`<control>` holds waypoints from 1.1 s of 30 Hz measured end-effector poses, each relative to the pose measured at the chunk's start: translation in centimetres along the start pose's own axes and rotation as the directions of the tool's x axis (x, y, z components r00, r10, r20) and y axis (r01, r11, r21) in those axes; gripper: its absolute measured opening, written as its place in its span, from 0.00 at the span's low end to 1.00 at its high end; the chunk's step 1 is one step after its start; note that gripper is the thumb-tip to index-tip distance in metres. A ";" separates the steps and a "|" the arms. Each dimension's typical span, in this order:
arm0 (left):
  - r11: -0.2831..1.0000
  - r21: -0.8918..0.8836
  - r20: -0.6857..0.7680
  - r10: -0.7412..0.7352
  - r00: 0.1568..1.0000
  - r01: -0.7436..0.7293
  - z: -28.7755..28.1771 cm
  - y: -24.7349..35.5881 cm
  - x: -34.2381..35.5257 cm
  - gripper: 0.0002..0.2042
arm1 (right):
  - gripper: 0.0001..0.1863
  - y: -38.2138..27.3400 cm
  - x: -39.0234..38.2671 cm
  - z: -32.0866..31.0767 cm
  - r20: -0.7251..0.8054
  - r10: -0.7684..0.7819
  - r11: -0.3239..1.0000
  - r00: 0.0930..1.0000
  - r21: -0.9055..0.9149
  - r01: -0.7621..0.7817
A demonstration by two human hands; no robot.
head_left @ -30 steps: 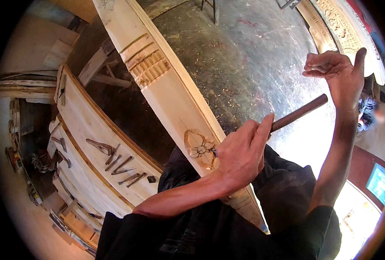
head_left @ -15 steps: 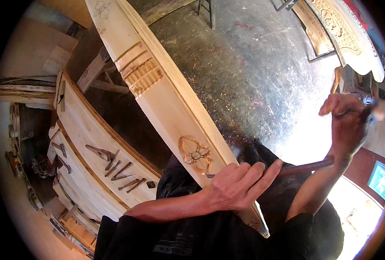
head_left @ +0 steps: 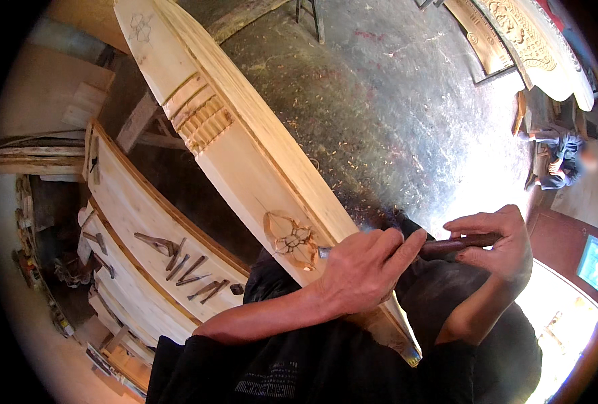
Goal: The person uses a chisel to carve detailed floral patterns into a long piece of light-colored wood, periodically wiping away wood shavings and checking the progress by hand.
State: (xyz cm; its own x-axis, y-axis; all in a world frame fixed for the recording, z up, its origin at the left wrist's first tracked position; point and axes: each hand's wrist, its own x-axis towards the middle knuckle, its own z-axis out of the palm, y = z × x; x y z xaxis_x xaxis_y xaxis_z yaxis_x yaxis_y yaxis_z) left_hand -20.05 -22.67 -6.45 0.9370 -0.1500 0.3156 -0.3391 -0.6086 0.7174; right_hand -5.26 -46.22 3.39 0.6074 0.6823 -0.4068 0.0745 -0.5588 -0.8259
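Note:
A long pale wooden beam (head_left: 252,168) runs diagonally beneath my hands, with ribbed carving (head_left: 201,128) halfway along and a partly cut flower motif (head_left: 289,236) near me. My left hand (head_left: 363,269) is closed on a chisel (head_left: 440,248), whose metal end sits at the flower's right edge. Farther right on the same chisel, my right hand (head_left: 494,242) grips the end of the dark handle with thumb and fingers.
On the left, curved white boards (head_left: 130,195) carry several hand tools (head_left: 191,269). A carved panel (head_left: 528,47) rests at upper right. A person (head_left: 558,161) sits at the right, near a lit screen (head_left: 591,262). The concrete floor (head_left: 379,101) has wood shavings.
My right hand has come down from raised in the air onto the chisel handle. The chisel now lies flatter, and my left hand has moved slightly with it.

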 end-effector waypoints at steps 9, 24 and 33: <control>0.952 0.229 0.078 0.191 0.978 -0.204 -5.2 -0.3 -4.3 0.24 | 0.19 2.8 -3.4 0.4 -0.406 0.185 0.982 0.895 0.033 -0.188; 0.929 -0.149 0.257 0.368 0.894 -0.339 -4.8 -0.4 -8.6 0.25 | 0.17 3.1 -2.5 8.1 -0.617 0.397 0.882 0.679 0.462 -0.096; 0.876 0.179 0.119 0.433 0.894 -0.448 -2.9 1.0 -2.2 0.25 | 0.18 0.7 -7.2 8.9 -0.379 0.263 0.961 0.887 0.183 -0.206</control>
State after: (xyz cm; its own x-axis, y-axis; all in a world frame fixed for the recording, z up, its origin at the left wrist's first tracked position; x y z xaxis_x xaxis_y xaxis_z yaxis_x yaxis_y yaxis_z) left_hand -22.71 -20.69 -4.62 0.7008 -0.4901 0.5183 -0.7015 -0.6054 0.3760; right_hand -16.61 -47.30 2.23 0.8583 0.2799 -0.4301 -0.1985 -0.5917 -0.7814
